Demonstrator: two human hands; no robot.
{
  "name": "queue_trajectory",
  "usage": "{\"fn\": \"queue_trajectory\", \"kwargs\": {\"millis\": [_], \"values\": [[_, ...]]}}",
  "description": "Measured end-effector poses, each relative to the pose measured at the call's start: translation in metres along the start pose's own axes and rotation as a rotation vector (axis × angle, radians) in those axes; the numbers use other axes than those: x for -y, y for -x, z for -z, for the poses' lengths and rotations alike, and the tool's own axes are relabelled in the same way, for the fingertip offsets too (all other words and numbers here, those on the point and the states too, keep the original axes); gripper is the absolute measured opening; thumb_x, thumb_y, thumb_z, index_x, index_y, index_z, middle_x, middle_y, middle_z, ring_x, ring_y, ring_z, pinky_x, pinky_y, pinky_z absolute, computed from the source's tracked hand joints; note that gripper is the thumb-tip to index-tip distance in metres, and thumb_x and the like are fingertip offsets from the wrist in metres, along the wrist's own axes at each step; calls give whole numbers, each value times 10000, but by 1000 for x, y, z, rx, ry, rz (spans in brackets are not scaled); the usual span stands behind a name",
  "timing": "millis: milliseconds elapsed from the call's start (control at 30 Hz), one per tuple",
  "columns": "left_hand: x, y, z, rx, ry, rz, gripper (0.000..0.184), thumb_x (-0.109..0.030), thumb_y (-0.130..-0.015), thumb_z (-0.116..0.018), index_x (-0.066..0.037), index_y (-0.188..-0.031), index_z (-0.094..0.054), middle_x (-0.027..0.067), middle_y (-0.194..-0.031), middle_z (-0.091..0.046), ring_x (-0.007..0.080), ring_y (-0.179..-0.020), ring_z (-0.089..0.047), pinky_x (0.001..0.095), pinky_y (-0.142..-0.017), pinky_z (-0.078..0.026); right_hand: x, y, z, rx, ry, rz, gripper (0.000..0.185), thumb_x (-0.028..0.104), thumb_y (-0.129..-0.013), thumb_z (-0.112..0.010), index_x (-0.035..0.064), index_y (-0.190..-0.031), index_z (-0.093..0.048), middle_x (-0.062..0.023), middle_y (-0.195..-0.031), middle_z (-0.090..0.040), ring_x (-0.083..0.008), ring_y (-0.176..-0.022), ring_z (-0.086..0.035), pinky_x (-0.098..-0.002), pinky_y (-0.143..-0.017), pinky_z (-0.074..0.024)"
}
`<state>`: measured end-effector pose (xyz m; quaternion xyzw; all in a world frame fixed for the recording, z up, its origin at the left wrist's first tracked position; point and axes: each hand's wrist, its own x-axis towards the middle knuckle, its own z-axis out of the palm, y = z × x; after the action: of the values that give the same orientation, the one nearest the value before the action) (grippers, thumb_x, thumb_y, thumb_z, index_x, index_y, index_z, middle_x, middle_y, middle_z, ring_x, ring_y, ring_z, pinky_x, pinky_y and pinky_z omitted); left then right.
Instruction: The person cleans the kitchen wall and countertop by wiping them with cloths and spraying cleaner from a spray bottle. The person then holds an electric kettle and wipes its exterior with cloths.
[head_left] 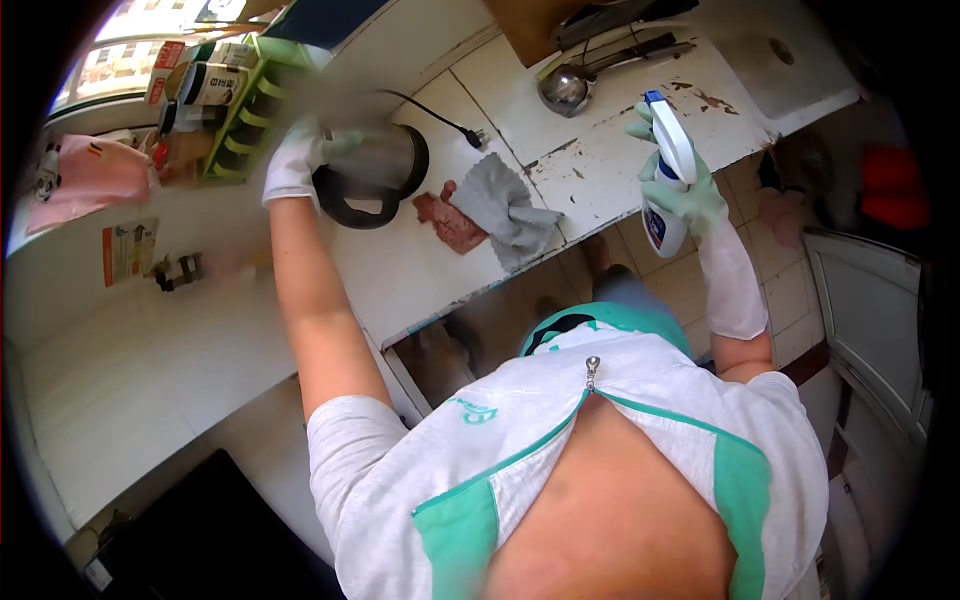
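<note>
Spray bottle (680,158) in right hand (698,203); left (306,155) outstretched

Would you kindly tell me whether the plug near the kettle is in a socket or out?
Out: the plug lies loose on the white counter beside the kettle, with no socket around it.

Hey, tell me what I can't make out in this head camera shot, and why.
- Left hand: head view, haze blurs its fingertips, so its contact with the kettle is unclear.
- Black cord: head view, its end away from the plug fades into blur.
- Spray bottle: head view, label print too small.
- Red item: head view, dark lens edge obscures it.
</note>
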<state>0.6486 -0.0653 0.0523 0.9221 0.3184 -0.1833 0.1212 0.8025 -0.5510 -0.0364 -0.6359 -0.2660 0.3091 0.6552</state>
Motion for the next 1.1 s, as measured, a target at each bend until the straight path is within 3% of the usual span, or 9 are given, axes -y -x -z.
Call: {"fn": "queue_trajectory", "kwargs": {"millis": [267,367,400,533,600,900,933,1033,1100], "values": [[29,120,-41,-115,72,125,896,-349,-670,-806,20,-1397,-433,253,-1453,-381,361,-1358,-379,376,-1119,-323,-9,-29,-6,91,195,-57,759,8,-741,-629,180,-1445,-403,-22,-1270,-596,-118,-886,-575,-291,-796,-492],[52,170,-67,-156,71,187,863,-351,-662,-805,6,-1372,-469,250,-1482,-350,353,-1403,-319,371,-1145,-282,-13,-49,-25,195,243,76,762,37,-743,-646,185,-1449,-400,-19,-1263,-605,-138,-936,-574,-304,-834,-487],[59,183,-75,-171,72,209,855,-321,-626,-820,2,-1349,-497,268,-1495,-330,390,-1395,-322,402,-1128,-315,-1,-53,-35,240,181,-44,690,-33,-755,-577,155,-1408,-457,-6,-1253,-609,-112,-941,-562,-281,-875,-462],[68,232,-91,-219,154,202,798,-299,-606,-838,-4,-1286,-545,255,-1499,-332,382,-1380,-350,404,-1122,-325,12,-84,-76,472,495,-187,676,-58,-742,-554,155,-1379,-482,-49,-1230,-616,-167,-1080,-568,-322,-905,-472],[77,246,-101,-248,210,178,763,-282,-600,-837,-10,-1257,-561,254,-1501,-330,380,-1379,-352,401,-1117,-332,5,-98,-101,547,515,-115,747,-55,-686,-607,163,-1389,-474,-90,-1139,-629,-218,-1006,-596,-351,-859,-483],[84,241,-132,-622,133,-3,300,-55,-674,-732,-14,-930,-581,277,-1328,-522,391,-1200,-529,394,-954,-442,-17,-173,-204,801,749,-229,603,-23,-585,-658,89,-1175,-605,-84,-985,-665,-256,-934,-624,-342,-785,-486],[82,243,-134,-672,142,-2,179,39,-751,-648,-1,-903,-563,240,-1304,-549,315,-1094,-596,366,-941,-476,-24,-176,-207,794,737,-167,592,-24,-585,-658,89,-1164,-608,-81,-972,-665,-254,-923,-624,-344,-779,-487],[93,240,-148,-771,965,5,114,65,-785,-615,-14,-835,-551,209,-1249,-601,266,-1060,-591,366,-960,-467,-10,-173,-212,806,766,-170,593,-36,-583,-654,89,-1160,-606,-73,-963,-658,-239,-891,-616,-340,-752,-490],[97,247,-146,-841,1069,64,308,80,-866,-554,-3,-1161,-593,132,-1258,-584,181,-1082,-585,295,-983,-450,-7,-169,-206,801,748,-254,608,-54,-581,-645,89,-1171,-599,-65,-962,-649,-224,-866,-603,-335,-730,-491]]}}
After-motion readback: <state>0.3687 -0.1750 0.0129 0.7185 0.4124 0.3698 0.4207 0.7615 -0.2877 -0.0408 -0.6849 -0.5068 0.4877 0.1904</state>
